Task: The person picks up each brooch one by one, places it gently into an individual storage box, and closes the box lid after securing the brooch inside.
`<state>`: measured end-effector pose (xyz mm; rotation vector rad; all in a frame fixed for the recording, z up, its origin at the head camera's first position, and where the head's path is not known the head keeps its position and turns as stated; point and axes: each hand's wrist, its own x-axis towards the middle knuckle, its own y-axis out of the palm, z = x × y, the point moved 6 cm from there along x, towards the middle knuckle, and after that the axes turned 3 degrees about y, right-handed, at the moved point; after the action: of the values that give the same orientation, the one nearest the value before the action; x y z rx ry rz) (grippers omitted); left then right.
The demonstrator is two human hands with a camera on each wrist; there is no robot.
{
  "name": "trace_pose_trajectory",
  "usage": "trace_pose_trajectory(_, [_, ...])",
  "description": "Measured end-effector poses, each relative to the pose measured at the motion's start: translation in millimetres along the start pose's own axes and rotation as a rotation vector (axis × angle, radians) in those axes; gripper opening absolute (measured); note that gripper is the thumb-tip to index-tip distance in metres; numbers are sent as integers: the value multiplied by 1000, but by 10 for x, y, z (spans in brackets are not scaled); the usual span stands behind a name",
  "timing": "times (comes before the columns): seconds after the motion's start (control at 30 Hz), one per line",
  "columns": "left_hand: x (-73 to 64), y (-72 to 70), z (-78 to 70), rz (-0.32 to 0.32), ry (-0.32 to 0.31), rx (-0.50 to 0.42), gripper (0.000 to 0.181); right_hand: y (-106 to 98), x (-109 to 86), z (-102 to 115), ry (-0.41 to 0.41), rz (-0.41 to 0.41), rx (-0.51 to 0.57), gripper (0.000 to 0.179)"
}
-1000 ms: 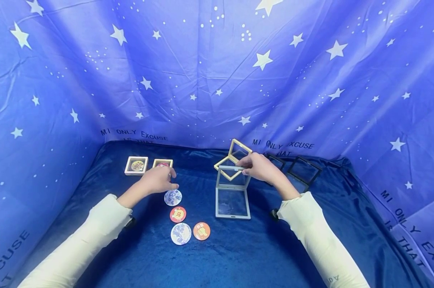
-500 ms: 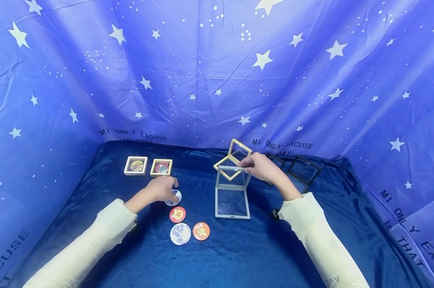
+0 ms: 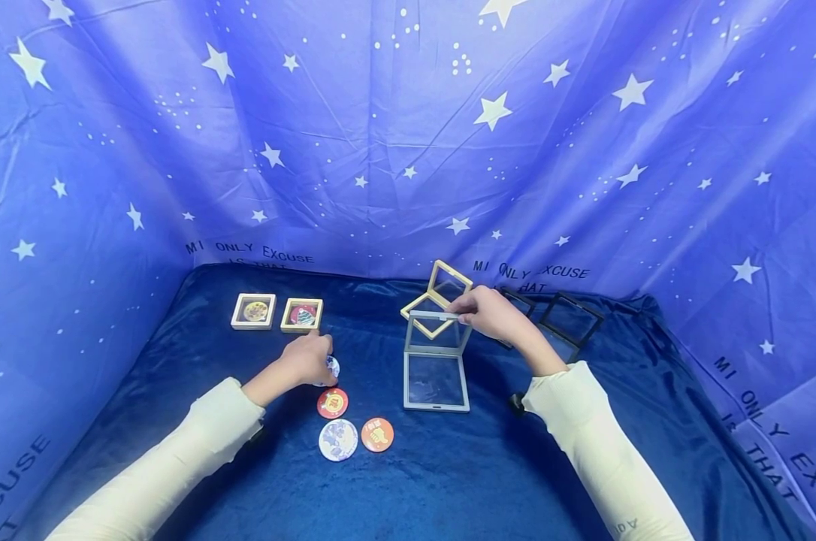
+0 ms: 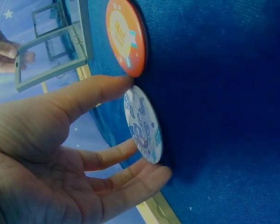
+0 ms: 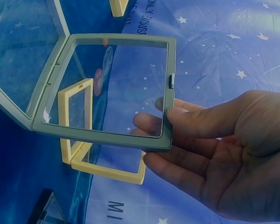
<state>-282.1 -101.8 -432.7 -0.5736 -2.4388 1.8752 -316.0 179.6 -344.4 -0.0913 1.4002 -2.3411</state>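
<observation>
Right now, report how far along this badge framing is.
Apparently done: cream square frame and gold square frame, each displaying a round badge. In hand: the left hand grips a white patterned round badge; the right hand holds an open grey square frame. Probably left: the loose red round badge, orange round badge and larger white round badge.

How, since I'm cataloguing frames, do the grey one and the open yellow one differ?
The grey frame looks larger, the yellow frame smaller. The grey frame sits square in front; the yellow frame is turned diagonally behind it. Both are hinged open, with clear panes.
</observation>
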Motion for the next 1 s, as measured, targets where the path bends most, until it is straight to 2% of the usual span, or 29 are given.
trace_pose_trajectory(0.4, [-2,5,15,-51,19,-42,48,-5,12,10,-1,0,-4,24])
trace_pose_trajectory(0.57, [8,-40,-5,-114,55,-72,47,-2,27,-1,5,9,-6,24])
trace_pose_trajectory(0.73, [11,-120,-100,-191,128,-77,47,-11,36,-31,-1,-2,-3,23])
trace_pose_trajectory(1.0, [-16,-236,-398,-241,221,-98,49,-14,40,-103,-20,-10,40,23])
